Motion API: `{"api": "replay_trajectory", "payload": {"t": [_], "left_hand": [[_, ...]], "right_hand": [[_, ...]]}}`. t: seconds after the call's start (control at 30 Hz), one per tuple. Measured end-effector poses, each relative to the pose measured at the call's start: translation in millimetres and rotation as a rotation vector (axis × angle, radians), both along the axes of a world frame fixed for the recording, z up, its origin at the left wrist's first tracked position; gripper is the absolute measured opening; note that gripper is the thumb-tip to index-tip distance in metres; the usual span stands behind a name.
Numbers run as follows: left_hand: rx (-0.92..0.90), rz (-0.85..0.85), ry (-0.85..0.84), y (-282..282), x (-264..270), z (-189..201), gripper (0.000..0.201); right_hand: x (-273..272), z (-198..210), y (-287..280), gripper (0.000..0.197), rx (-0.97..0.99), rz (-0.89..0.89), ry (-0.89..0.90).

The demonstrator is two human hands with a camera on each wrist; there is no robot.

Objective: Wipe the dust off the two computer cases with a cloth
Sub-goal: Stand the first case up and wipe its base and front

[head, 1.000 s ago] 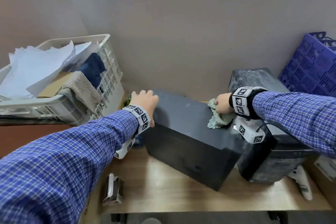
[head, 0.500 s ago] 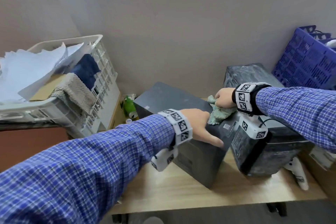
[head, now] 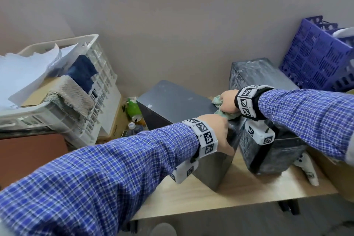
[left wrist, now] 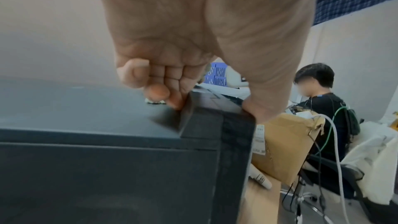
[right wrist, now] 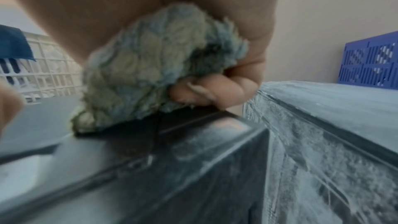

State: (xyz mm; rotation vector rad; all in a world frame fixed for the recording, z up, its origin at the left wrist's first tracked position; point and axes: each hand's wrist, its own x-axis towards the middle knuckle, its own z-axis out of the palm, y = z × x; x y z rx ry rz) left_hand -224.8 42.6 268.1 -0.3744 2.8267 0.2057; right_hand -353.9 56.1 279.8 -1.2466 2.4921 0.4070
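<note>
Two computer cases stand on the wooden table (head: 239, 193). The left case (head: 172, 99) is dark grey; the right case (head: 268, 80) is coated in pale dust. My left hand (head: 220, 134) grips the left case's near right top corner: in the left wrist view the fingers (left wrist: 168, 98) curl onto the case top (left wrist: 86, 108) and the thumb runs down the side. My right hand (head: 228, 101) holds a bunched green-blue cloth (head: 224, 114) against the left case's right top edge. The right wrist view shows the cloth (right wrist: 155, 67), the left case (right wrist: 129, 168) and the dusty case (right wrist: 323, 125).
A white crate (head: 99, 74) with papers and cloths sits at the left, a blue crate (head: 316, 53) at the back right. A green bottle (head: 133, 108) and cans stand left of the cases. A cardboard box (head: 341, 174) lies at the right. A person (left wrist: 323, 108) sits beyond.
My left hand has moved from the left case's far left end across to its near right corner. The right hand stays with the cloth at the case's right edge.
</note>
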Motion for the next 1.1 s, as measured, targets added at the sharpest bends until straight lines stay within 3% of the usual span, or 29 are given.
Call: {"api": "replay_trajectory", "payload": {"t": [0.13,0.3,0.57,0.67,0.77,0.87,1.1], "left_hand": [[-0.062,-0.077,-0.097,-20.2,14.4,4.5,0.049],[-0.179,-0.160,-0.175,-52.4,38.1,10.0,0.048],[-0.255,-0.096,-0.268,-92.7,70.9,21.4,0.038],[-0.202,0.035,-0.233,-101.9,87.0,20.1,0.051],[-0.132,0.203,-0.138,-106.0,98.5,19.9,0.080],[-0.168,0.262,-0.094,-105.1,102.3,22.6,0.106],[-0.196,0.312,-0.170,-102.0,97.4,27.2,0.123]], "right_hand": [[13.0,2.9,4.4,0.032,0.077,0.060,0.021],[26.9,-1.2,2.2,0.046,0.077,0.093,-0.007],[46.0,-16.2,-5.3,0.038,-0.135,0.147,-0.103],[50.8,-10.6,-8.3,0.051,-0.161,0.179,-0.228],[53.8,-6.4,-18.1,0.064,-0.127,0.307,-0.319],[74.6,-3.5,-35.5,0.074,-0.082,0.421,-0.349],[101.1,-4.7,-60.2,0.071,-0.043,0.505,-0.396]]}}
